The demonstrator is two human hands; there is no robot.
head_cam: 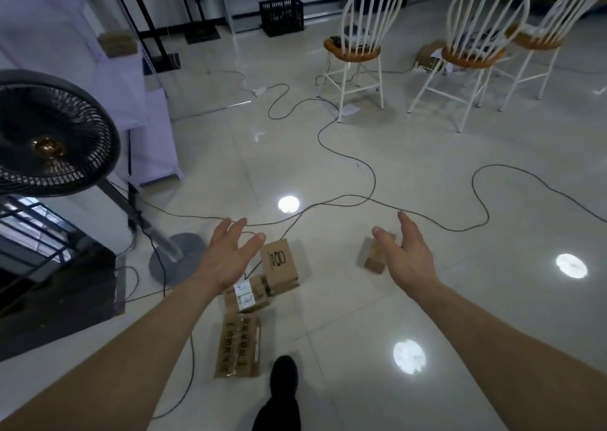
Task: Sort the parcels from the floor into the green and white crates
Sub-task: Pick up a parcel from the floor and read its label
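Note:
Several brown cardboard parcels lie on the glossy tiled floor. A printed box [280, 263] sits just right of my left hand [230, 253], which is open with fingers spread above the floor. Below that box lies a parcel with a white label [245, 297], and nearer to me a long taped parcel [239, 345]. A small box [374, 255] rests on the floor partly behind my right hand [405, 255], also open and holding nothing. No green or white crate is in view.
A black standing fan [49, 138] with its round base [179, 256] stands at the left. Black cables [374, 181] snake across the floor. White chairs [361, 43] stand at the back, a black crate [281, 15] beyond. My black shoe [283, 381] is at the bottom.

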